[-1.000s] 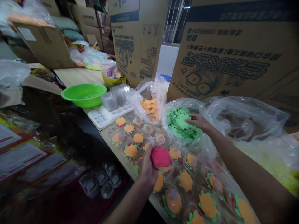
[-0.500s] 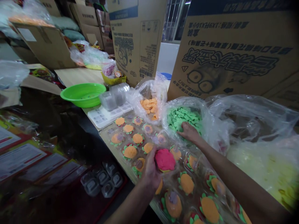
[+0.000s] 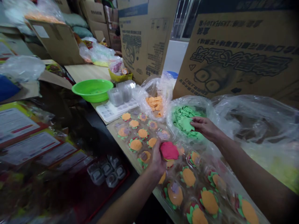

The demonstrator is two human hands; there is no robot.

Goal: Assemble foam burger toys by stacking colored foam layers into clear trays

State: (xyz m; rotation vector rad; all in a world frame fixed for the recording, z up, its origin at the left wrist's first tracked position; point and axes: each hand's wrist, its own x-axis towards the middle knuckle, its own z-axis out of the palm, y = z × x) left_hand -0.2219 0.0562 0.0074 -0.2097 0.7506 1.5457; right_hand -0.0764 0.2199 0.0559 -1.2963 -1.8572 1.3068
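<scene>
Here we hold a red felt piece (image 3: 169,150) in our left hand (image 3: 158,161), the fingers curled around its left edge with the thumb hidden behind it, just above the rows of orange felt flowers (image 3: 188,176) laid out on the table (image 3: 88,72). Our right hand (image 3: 205,127) reaches into a clear plastic bag (image 3: 187,104) full of green felt leaves (image 3: 182,119); its fingertips (image 3: 192,123) are pinched together on one green leaf (image 3: 187,123) at the top of the pile. The bag of leaves sits just beyond the flower rows, to the right of a second bag holding orange discs (image 3: 155,105). The red piece hangs between the two hands, near the front edge of the table and over the middle of the flower rows. Further back on the left we see a green bowl (image 3: 92,90), and beside it some small clear plastic cups (image 3: 121,95) on a white sheet (image 3: 112,110). Big cardboard boxes (image 3: 240,59) stand behind the bags. A larger, mostly clear bag (image 3: 257,121) bulges at the far right, touching the bag of leaves.
</scene>
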